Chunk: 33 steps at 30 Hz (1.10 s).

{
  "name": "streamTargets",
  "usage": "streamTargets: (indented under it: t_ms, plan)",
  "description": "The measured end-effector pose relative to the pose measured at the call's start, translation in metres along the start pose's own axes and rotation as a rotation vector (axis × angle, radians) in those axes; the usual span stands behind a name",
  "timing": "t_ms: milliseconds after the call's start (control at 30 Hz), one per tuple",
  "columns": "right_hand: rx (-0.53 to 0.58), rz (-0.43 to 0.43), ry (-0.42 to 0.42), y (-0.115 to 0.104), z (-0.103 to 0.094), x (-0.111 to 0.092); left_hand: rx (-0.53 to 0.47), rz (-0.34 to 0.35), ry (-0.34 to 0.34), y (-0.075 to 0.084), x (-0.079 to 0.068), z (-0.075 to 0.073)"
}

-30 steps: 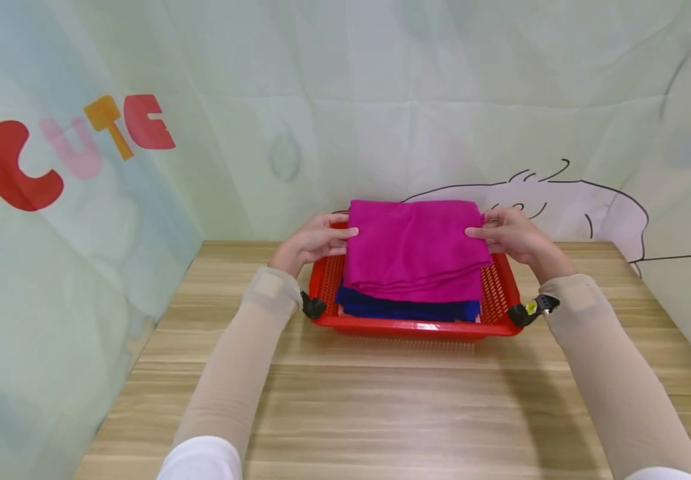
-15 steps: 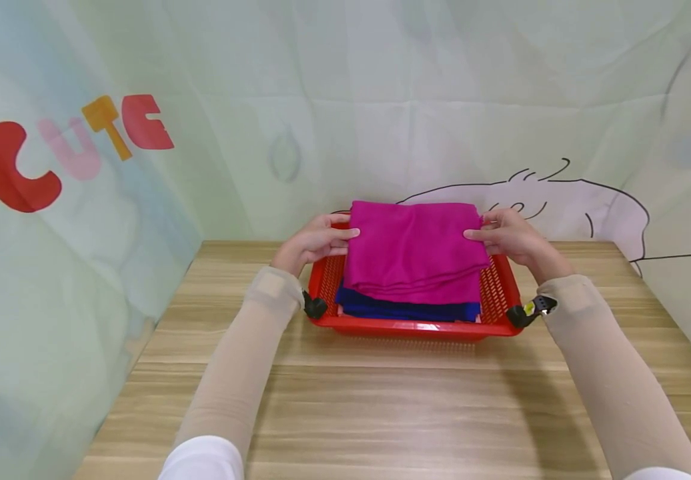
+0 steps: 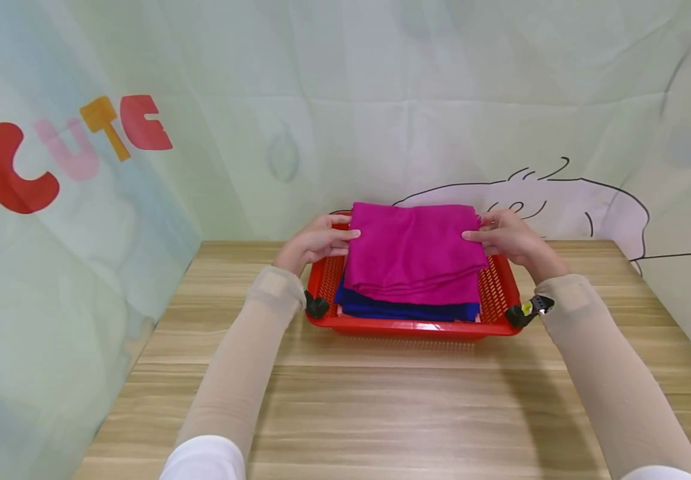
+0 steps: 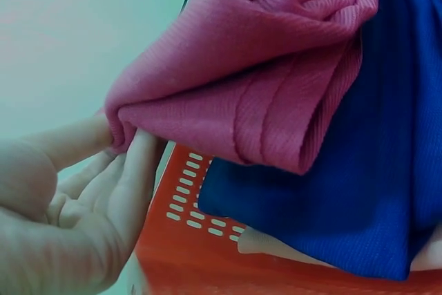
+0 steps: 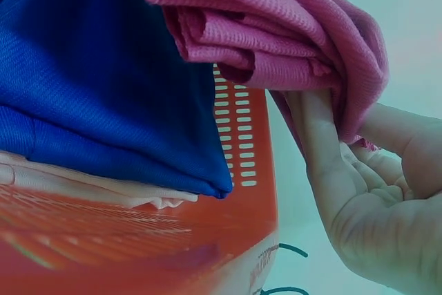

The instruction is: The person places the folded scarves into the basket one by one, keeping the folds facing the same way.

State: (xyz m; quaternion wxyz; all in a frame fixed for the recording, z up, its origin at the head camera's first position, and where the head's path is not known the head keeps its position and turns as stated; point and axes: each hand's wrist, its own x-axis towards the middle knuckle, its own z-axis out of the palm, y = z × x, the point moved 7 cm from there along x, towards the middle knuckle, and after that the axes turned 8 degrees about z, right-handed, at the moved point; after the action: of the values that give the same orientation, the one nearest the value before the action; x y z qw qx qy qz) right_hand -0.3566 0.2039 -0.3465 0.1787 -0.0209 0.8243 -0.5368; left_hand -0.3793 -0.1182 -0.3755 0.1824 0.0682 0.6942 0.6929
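A folded magenta cloth [image 3: 414, 250] is held at its two sides over a red plastic basket [image 3: 417, 327]. My left hand [image 3: 320, 240] pinches its left edge between thumb and fingers. On the opposite edge, my right hand [image 3: 510, 233] pinches it the same way. Under the magenta cloth lies a folded blue cloth [image 4: 311, 212] inside the basket. Below that, a pale pink cloth [image 5: 97, 184] shows at its edge. Both wrist views show the magenta cloth's layers sagging between the hands, its sides raised above the blue cloth.
The basket stands on a wood-grain table [image 3: 381, 407], near its back edge. Behind it hangs a pale printed curtain [image 3: 297, 120], with coloured letters on the left side. A dark camera mount [image 3: 315, 305] sits at the left wrist, by the basket's corner.
The magenta cloth and both hands have come down very slightly, and the right hand has drifted a little to the left. Both grips look the same.
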Motion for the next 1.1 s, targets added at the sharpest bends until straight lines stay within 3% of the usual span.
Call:
streamTargets:
  t_ms: [1100]
  plan:
    - [-0.022, 0.021, -0.021, 0.0007, 0.0077, 0.0032, 0.072, -0.054, 0.02, -0.007, 0.0024, -0.0012]
